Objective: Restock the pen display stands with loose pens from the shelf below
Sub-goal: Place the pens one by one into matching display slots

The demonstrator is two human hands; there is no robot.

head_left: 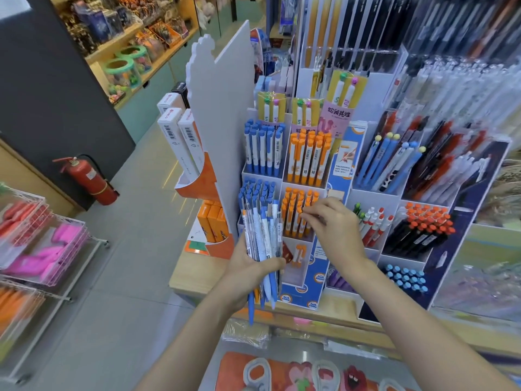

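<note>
My left hand (pixel 251 266) grips a bundle of loose pens (pixel 263 235), mostly blue and white with one orange, held upright in front of the white pen display stand (pixel 262 174). My right hand (pixel 332 230) reaches into the lower compartment of orange-capped pens (pixel 296 210), its thumb and fingers pinching the top of one orange pen there. Above that compartment are a full row of orange pens (pixel 308 158) and a row of blue-capped pens (pixel 263 149). Behind the bundle, more blue pens (pixel 258 187) fill the lower-left compartment.
To the right, compartments hold red-and-white pens (pixel 373 225), black pens with orange caps (pixel 423 230) and blue-capped pens (pixel 406 277). A tall white divider panel (pixel 222 114) borders the stand's left. A wooden counter (pixel 186 275) carries it. A fire extinguisher (pixel 90 179) and wire baskets (pixel 42 244) stand on the left floor.
</note>
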